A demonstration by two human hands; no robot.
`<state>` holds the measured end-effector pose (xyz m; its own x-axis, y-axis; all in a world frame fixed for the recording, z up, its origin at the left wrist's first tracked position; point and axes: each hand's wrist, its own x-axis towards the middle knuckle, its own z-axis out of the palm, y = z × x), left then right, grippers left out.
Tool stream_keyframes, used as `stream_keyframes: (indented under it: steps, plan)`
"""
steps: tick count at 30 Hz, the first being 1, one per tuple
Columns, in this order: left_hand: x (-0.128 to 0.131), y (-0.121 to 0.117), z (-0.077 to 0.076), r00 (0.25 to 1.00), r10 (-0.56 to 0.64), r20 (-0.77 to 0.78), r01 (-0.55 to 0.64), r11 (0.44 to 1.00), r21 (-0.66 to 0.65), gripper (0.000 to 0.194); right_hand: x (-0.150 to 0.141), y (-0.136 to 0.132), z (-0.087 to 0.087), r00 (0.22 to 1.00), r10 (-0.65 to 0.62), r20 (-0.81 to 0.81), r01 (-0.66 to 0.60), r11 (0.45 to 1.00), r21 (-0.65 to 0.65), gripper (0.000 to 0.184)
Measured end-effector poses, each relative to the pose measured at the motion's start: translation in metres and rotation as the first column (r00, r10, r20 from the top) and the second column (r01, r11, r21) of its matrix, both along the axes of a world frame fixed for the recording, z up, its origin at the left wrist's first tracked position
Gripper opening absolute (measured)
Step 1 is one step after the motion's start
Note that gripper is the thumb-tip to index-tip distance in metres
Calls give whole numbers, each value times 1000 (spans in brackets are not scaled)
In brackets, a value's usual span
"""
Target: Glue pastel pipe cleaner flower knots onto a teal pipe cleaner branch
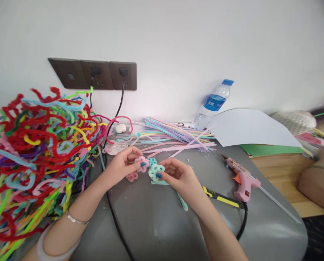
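Between the thumb and fingers of my left hand is a pink pipe-cleaner flower. My right hand pinches a mint-green pipe-cleaner flower close beside it. Behind these two shows a teal flower; whether it is joined to either one I cannot tell. A darker pink flower appears just below my left fingers. Under my right hand lie mint pipe-cleaner pieces on the grey tabletop.
Tangled, colourful pipe cleaners fill the left side. Straight pastel ones lie along the wall, near a leaning water bottle. At right are a pink glue gun, a yellow-black tool and white paper. A black cable crosses the table.
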<state>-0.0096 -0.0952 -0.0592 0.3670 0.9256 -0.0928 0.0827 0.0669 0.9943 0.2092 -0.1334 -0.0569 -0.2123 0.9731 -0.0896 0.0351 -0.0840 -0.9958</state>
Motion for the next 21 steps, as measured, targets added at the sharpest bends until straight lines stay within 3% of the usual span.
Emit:
stream_keyframes:
  steps: [3,8,11,15,21]
  plan:
    - [0,-3,1,995,-99,-14,98,991,-88,37,5,-11,1,991,95,97,-92,995,-39,20]
    - [-2,2,-2,999,-26,-33,24,998,-62,37,-5,-33,1,907,252,338,-231,968,-102,16]
    - [-2,3,-5,999,-13,-39,12,1000,-25,34,-15,-39,-4,847,219,485,-233,972,-32,21]
    - [0,0,-4,997,-55,-48,52,998,-47,34,-22,-41,-10,802,193,565,-256,966,33,26]
    - [3,-4,1,985,-131,-114,133,991,9,25,1,-36,4,853,56,519,-171,969,176,17]
